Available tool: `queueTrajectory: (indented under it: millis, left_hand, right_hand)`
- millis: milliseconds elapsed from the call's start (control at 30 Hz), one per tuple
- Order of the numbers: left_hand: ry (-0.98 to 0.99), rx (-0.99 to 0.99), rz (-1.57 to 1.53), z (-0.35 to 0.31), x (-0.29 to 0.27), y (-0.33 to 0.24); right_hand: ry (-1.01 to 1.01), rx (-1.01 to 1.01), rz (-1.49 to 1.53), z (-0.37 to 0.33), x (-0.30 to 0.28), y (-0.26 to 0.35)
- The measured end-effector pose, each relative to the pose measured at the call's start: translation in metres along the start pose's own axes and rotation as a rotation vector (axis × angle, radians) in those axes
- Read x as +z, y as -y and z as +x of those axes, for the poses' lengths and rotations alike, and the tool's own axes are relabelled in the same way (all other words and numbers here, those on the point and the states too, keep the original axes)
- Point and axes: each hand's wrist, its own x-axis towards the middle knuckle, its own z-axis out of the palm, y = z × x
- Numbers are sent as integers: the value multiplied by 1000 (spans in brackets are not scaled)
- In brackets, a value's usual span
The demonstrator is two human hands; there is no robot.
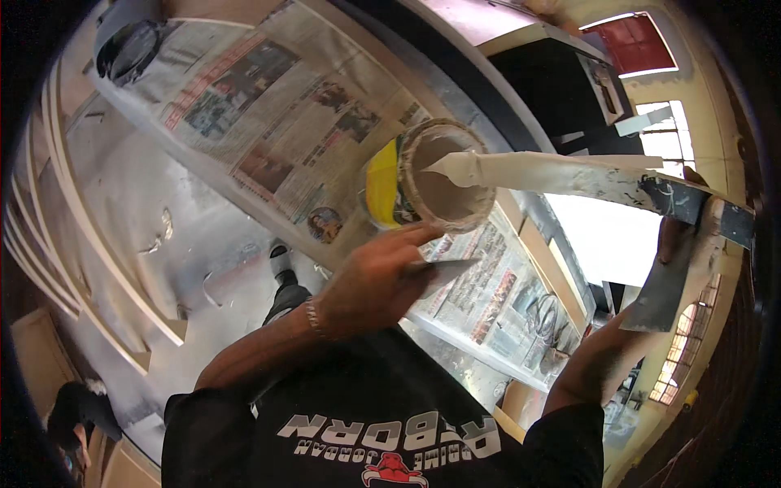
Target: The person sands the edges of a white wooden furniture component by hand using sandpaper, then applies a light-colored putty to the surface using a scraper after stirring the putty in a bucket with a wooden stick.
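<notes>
My left hand (370, 285) is closed around a small flat metal scraper (451, 272), its blade pointing right. The fingers are slightly blurred and lie by the near rim of a yellow tub (381, 191) with a crusted edge and whitish paste inside. My right hand (691, 215) is raised at the right, gripping a long, wide putty knife (602, 175). White putty coats that blade, and its far end hangs over the tub's mouth with a pointed blob. A dark grey flat plate (663, 281) slants down below the right hand; whether it belongs to the knife I cannot tell.
Newspaper (277, 130) covers the long work surface under the tub. Curved pale strips (89, 236) stand at left over a dusty floor. A grey pipe-like container (130, 49) is at the far left. Another person (81, 415) is at lower left. A black cabinet (545, 89) stands behind.
</notes>
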Motion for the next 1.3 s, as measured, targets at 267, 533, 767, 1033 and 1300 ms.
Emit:
queueTrajectory:
  millis: [267, 533, 767, 1033, 1300]
  left_hand:
    - [-471, -643, -664, 33, -20, 12]
    - [-321, -885, -1189, 78, -24, 5]
    - [-330, -907, -1047, 85, -27, 22]
    - [149, -294, -114, 84, -39, 47]
    - [-35, -665, -446, 90, -21, 21]
  right_hand:
    - [-249, -316, -9, 24, -56, 47]
    - [-253, -21, 313, 12, -81, 39]
    - [698, -551, -6, -49, -92, -9]
    - [980, -714, -133, -53, -75, 44]
    - [271, -633, 124, -36, -157, -25]
